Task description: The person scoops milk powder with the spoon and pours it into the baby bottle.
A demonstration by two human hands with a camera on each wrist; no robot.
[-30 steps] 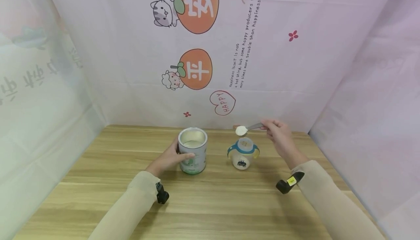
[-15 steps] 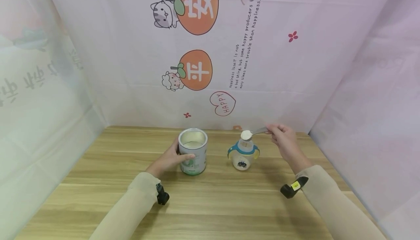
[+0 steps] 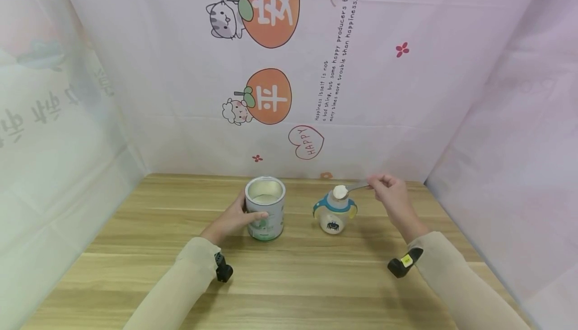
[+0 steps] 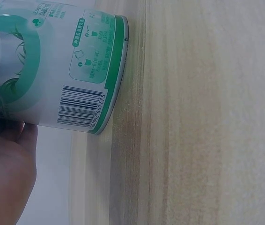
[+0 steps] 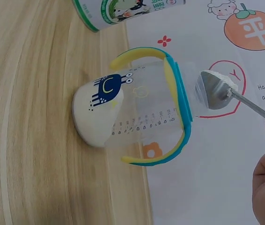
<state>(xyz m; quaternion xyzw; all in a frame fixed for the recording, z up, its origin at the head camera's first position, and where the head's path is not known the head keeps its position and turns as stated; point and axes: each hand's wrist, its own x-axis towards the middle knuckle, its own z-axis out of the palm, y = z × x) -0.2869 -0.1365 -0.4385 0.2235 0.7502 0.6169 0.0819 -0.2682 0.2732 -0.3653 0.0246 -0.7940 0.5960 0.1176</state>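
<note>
Head: bottle on table, printed backdrop.

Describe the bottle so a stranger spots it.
On the wooden table, between the can and the right hand, stands the bottle. Unlike the can, it is clear, with two blue-and-yellow handles and a dark crab print.

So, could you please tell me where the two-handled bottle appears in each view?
Head: the bottle, right of centre, lower half.
Left wrist: not in it.
Right wrist: the bottle around the middle, appearing on its side.
Shared landmark: the can, left of the bottle in head, upper left in left wrist, at right wrist's top edge.
</note>
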